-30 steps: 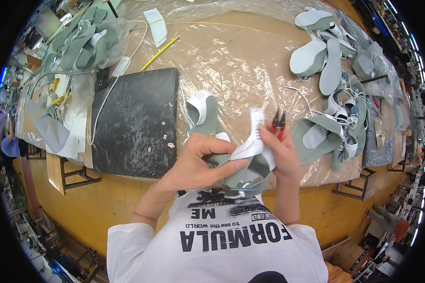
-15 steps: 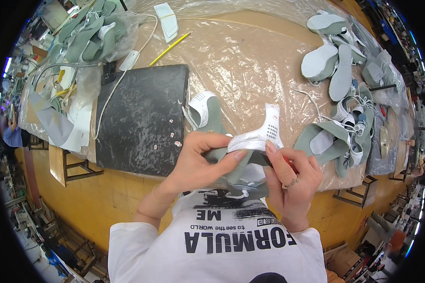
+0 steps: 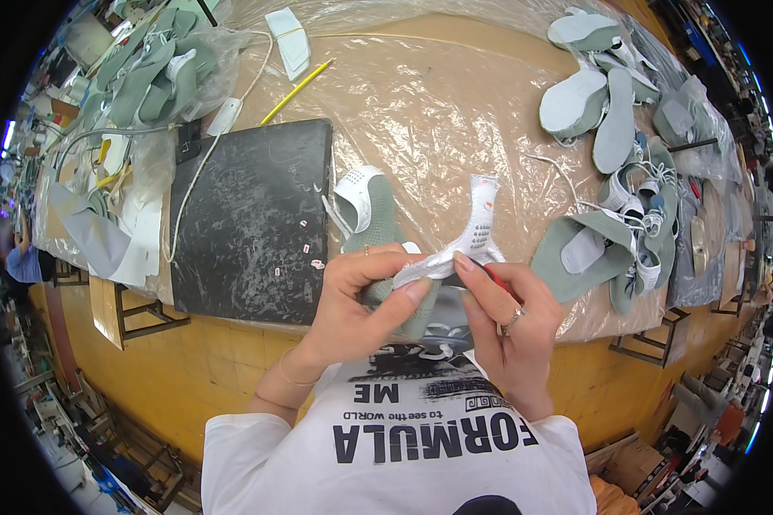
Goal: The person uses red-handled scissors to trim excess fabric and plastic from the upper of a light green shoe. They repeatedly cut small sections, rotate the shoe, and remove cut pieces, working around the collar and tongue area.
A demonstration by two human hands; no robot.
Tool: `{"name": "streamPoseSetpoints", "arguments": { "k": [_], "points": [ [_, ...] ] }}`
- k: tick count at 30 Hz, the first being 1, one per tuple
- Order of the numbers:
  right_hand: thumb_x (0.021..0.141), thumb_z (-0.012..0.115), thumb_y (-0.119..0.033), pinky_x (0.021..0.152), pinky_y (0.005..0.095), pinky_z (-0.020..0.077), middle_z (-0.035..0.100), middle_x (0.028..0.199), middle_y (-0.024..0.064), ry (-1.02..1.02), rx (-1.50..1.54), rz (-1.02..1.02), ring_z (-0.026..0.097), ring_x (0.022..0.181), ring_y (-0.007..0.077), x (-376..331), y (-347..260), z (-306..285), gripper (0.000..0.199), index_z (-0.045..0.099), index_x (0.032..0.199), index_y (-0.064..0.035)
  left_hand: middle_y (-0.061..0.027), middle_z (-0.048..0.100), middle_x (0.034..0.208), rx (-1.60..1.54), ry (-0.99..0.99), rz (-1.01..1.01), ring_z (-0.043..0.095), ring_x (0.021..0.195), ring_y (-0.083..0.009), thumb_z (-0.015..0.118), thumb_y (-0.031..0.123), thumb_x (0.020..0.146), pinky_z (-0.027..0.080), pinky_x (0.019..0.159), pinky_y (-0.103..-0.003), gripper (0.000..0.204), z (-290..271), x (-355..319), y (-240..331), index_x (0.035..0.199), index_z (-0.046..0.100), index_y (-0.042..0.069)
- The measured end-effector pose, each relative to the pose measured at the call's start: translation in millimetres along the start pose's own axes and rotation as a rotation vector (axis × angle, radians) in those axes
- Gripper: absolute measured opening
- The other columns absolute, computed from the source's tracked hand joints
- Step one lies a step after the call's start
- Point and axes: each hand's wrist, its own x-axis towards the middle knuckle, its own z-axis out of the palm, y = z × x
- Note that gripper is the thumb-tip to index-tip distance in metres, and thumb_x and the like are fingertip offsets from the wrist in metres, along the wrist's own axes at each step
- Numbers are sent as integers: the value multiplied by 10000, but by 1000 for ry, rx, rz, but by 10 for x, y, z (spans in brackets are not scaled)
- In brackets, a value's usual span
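Both my hands hold a grey-green shoe upper (image 3: 421,300) with a white perforated strip (image 3: 477,227) sticking up from it, near the table's front edge. My left hand (image 3: 361,296) grips the upper from the left, thumb and forefinger pinching the white strip. My right hand (image 3: 511,322) pinches the strip from the right and has a red-handled tool (image 3: 494,276) tucked in the palm; a ring sits on one finger. A second grey-green upper with a white tongue (image 3: 365,202) lies on the table just beyond my left hand.
A dark mat (image 3: 249,219) lies left of my hands on the plastic-covered table (image 3: 438,103). Piles of grey-green uppers and soles sit at the right (image 3: 618,232), far right (image 3: 593,94) and far left (image 3: 146,69). A yellow pencil (image 3: 296,90) lies at the back.
The red-handled tool, earlier raised beside the strip, is now tucked in my right palm. The white strip has been pulled up and stands more upright between my fingers.
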Motion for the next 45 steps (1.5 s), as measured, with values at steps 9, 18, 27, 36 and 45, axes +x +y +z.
{"name": "streamPoseSetpoints", "arguments": {
  "k": [9, 18, 27, 36, 45],
  "points": [
    [769, 691, -102, 509, 276, 359, 603, 757, 20, 1, 221, 26, 513, 567, 151, 10, 103, 56, 380, 676, 1142, -174, -40, 618, 811, -180, 7, -88, 523, 748, -66, 606, 21, 851, 421, 664, -226, 142, -1, -1, 12, 956, 663, -55],
    [754, 701, -102, 514, 274, 335, 596, 759, 8, 59, 4, -40, 491, 557, 135, 16, 82, 114, 413, 672, 1152, -208, -38, 607, 803, -131, 4, -67, 513, 746, -66, 594, 11, 851, 412, 659, -221, 135, 21, 2, 22, 943, 656, -65],
    [781, 667, -64, 497, 279, 351, 581, 734, 20, 106, 101, -27, 485, 545, 153, 48, 147, 226, 350, 672, 1121, -147, -20, 610, 822, -170, 122, -162, 504, 754, -48, 579, 49, 880, 407, 656, -213, 169, 119, -18, -17, 984, 648, -65],
    [859, 574, 9, 536, 249, 372, 584, 796, 85, 190, 482, 15, 482, 604, 131, -35, 256, 303, 272, 628, 1124, -16, -9, 640, 875, -242, 129, -188, 522, 785, -38, 576, 84, 898, 426, 680, -204, 187, 91, -14, -69, 1000, 659, -50],
    [980, 461, -177, 519, 150, 267, 479, 811, 24, 486, 897, 230, 346, 595, 41, -146, 343, 267, 272, 499, 1184, -1, -60, 682, 916, -273, 241, -146, 575, 788, -52, 575, 106, 905, 459, 687, -210, 227, 51, 3, -223, 1040, 658, -56]
  ]
}}
